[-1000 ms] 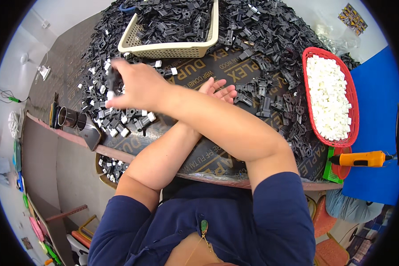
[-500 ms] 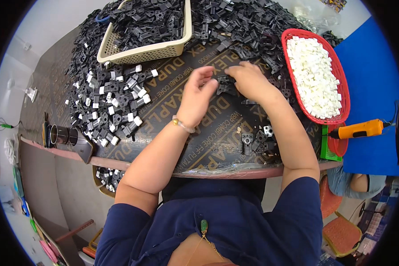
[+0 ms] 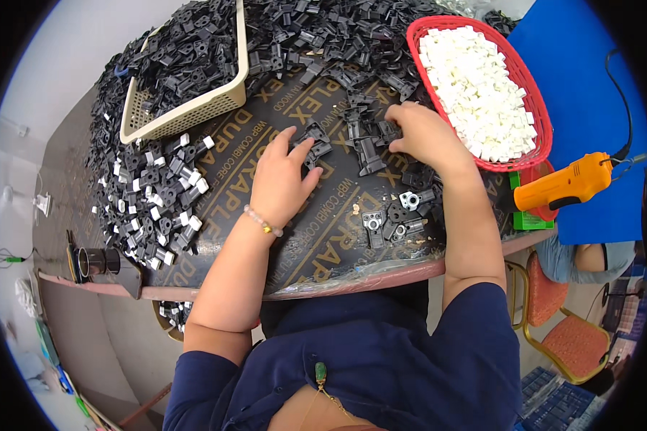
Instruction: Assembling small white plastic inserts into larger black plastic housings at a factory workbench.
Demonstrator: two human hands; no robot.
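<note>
My left hand [image 3: 282, 176] is over the middle of the table with its fingers spread. Its fingertips touch or lie just beside a black plastic part [image 3: 316, 142]. My right hand [image 3: 430, 135] is curved, thumb and forefinger on either side of another black plastic part [image 3: 389, 132]; its other fingers are partly hidden. More loose black parts [image 3: 369, 156] lie between the hands. Below the right hand sit several black parts with round metal-looking rings [image 3: 373, 220]. Left of my left hand spreads a pile of black parts fitted with white caps [image 3: 167, 188].
A cream basket [image 3: 187, 113] heaped with black parts stands at the back left, amid a large black heap [image 3: 323, 29]. A red basket [image 3: 543, 118] of small white pieces is at the right. An orange power screwdriver [image 3: 564, 183] lies near a green bin [image 3: 535, 220]. A chair [image 3: 571, 343] is lower right.
My hands have moved apart, the left one leftward and down, its fingers opening. Black parts now lie spread between them. The whole view has shifted and turned.
</note>
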